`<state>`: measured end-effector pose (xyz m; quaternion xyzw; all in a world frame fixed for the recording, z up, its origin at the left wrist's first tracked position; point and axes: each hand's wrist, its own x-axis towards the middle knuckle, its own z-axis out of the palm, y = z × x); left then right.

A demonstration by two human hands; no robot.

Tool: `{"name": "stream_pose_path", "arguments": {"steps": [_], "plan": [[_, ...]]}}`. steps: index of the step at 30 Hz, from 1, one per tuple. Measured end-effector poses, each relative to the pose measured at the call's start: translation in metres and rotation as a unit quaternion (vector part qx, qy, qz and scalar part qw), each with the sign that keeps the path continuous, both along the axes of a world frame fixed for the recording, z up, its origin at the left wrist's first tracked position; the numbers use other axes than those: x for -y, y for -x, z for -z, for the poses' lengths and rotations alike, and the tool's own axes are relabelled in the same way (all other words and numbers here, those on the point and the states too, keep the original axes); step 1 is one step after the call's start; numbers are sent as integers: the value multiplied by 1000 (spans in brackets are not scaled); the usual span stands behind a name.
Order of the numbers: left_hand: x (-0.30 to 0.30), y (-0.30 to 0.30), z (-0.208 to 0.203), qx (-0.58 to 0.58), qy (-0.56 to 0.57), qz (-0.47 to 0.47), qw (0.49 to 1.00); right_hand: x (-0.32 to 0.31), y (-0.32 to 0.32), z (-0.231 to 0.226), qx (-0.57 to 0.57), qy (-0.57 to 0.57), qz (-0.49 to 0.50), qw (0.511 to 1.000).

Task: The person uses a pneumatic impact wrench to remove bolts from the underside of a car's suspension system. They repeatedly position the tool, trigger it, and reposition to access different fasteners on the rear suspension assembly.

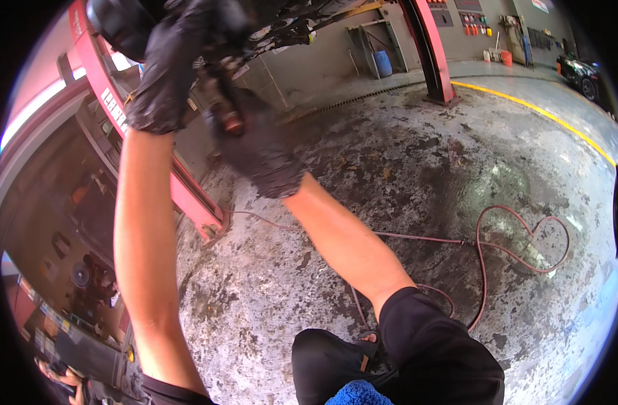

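Both of my hands wear black gloves and are raised to the underside of a lifted vehicle (295,30). My left hand (164,81) is up beside a round black part (123,27); its fingers are blurred and merge with the dark parts there. Lower and to the right, my right hand (255,145) is closed round a dark hand tool (221,101) with a reddish-brown rounded end. The tool points up toward the underside between my hands. Motion blur and shadow hide its exact kind and its upper tip.
Red lift posts (187,196) (430,54) stand left and at the back. A reddish hose (417,237) loops over the stained floor (255,283). Farther off are a blue barrel (382,63), an orange bucket (506,58) and a black car (580,75). Another person (69,381) is at lower left.
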<state>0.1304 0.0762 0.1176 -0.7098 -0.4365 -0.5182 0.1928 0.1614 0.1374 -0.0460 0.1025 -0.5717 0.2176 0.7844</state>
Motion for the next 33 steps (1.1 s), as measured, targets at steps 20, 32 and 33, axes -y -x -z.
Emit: {"name": "stream_pose_path", "arguments": {"steps": [20,32,33], "plan": [[54,-6,449,470,122,-166,858,-69,-44,-54,-72,58,-401,911],[56,7,476,106,579,-224,777,-62,-53,-36,-42,42,-309,949],[55,6,476,102,583,-214,777,-61,-57,-34,-39,18,-275,961]]}}
